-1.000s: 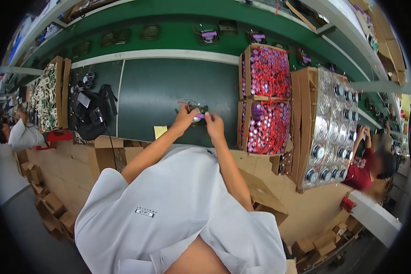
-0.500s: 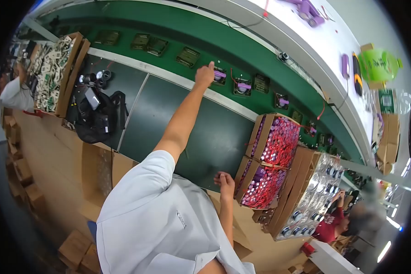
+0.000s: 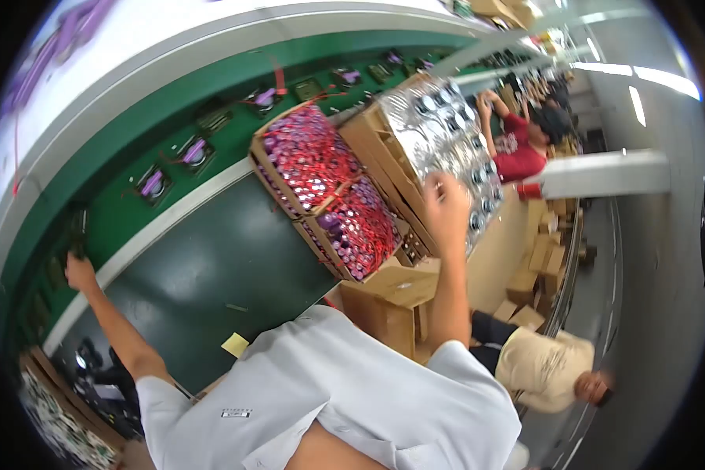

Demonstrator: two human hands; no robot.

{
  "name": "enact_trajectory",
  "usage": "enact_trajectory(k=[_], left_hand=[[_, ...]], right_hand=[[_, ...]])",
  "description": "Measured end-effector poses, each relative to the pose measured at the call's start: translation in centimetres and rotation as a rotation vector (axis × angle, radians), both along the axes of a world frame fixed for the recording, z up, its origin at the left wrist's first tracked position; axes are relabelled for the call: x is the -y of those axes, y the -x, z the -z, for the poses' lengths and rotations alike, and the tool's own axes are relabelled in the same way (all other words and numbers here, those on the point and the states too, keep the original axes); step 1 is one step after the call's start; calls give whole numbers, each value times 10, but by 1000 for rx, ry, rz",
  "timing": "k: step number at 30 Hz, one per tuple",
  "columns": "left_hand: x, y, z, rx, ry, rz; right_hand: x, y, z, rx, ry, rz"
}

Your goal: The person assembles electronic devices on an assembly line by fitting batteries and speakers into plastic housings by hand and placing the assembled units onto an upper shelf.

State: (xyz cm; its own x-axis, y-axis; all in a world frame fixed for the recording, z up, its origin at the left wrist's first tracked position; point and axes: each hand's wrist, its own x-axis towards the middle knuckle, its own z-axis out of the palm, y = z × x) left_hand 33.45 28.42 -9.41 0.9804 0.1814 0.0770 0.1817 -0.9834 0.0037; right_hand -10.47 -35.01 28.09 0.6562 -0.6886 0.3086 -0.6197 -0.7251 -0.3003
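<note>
My left hand point(image 3: 78, 274) is stretched out to the far left, its fingers closed on the near end of a dark green case point(image 3: 79, 227) above the green strip. My right hand point(image 3: 449, 211) is raised over the tray of round speakers point(image 3: 423, 141), with fingers curled; what they hold, if anything, is too blurred to make out. On the green strip point(image 3: 106, 200), between my hands, sit open cases with purple cells, one of them a case point(image 3: 153, 185) right of my left hand.
Cartons of purple cells with red wires point(image 3: 309, 157) stand beside the speaker tray. A yellow note point(image 3: 234, 344) lies on the dark table point(image 3: 235, 243). A co-worker in red point(image 3: 518, 149) and a person in a beige shirt point(image 3: 544, 368) are at the right.
The view has swung to the right. My left hand has gone from a cell-filled case to a dark green case; my right hand has moved from the table's front edge to over the speakers.
</note>
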Motion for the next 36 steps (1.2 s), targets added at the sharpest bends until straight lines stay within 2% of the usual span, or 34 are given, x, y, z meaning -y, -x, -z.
enact_trajectory(k=[2,3,4,5,6,7,8,9,11,12,13,15,17,18,19,20,21,22,24,25,26,28,31,32,34,36], left_hand=[[19,41,-30,200,-194,67],[32,67,-47,272,-269,95],[59,99,-78,198,-315,83],[82,132,-100,156,-233,123],[106,164,-113,195,-193,172],[122,199,-119,310,-146,375],[149,233,-138,230,25,478],[165,259,-116,252,212,542],[216,317,-136,208,256,856],[230,343,-122,135,268,871],[239,362,-110,8,351,909],[256,390,-103,0,405,1013],[258,406,-101,-152,384,1040],[258,411,-102,-150,429,1049],[257,415,-110,-224,406,1041],[256,423,-119,-275,581,954],[261,427,-128,-310,762,872],[266,429,-136,-335,949,790],[270,436,-153,-841,1785,483],[269,441,-143,-899,1809,419],[270,446,-133,-837,1750,341],[265,445,-128,-875,1694,322],[255,438,-116,-918,1665,258],[254,437,-112,-853,1622,298],[256,431,-115,-927,1627,244],[256,421,-122,-826,1370,326]], right_hand=[[72,27,2,-173,220,128],[86,42,-2,-344,137,197],[98,54,-4,-511,50,258],[104,61,-1,-680,-45,306],[103,69,6,-621,-63,303],[98,79,14,-564,-82,298],[94,85,22,-512,-104,288],[89,86,24,-448,-173,324],[80,89,31,-351,-68,350],[72,88,34,-305,-20,352],[66,89,31,-181,20,256],[39,85,18,33,-19,42],[-2,75,7,208,-175,-194],[-15,71,26,314,-456,-400],[-38,60,36,293,-621,-533],[-60,51,59,237,-537,-657],[-89,44,79,204,-699,-661],[-111,40,109,160,-754,-676],[-151,38,168,141,-886,-694],[-166,39,180,60,-928,-736],[-176,42,199,-21,-868,-831],[-184,44,215,74,-708,-950],[-175,41,214,-100,-981,-1064],[-176,41,213,-136,-961,-1062],[-178,35,209,-194,-910,-1047],[-183,32,217,-111,-740,-1044]])
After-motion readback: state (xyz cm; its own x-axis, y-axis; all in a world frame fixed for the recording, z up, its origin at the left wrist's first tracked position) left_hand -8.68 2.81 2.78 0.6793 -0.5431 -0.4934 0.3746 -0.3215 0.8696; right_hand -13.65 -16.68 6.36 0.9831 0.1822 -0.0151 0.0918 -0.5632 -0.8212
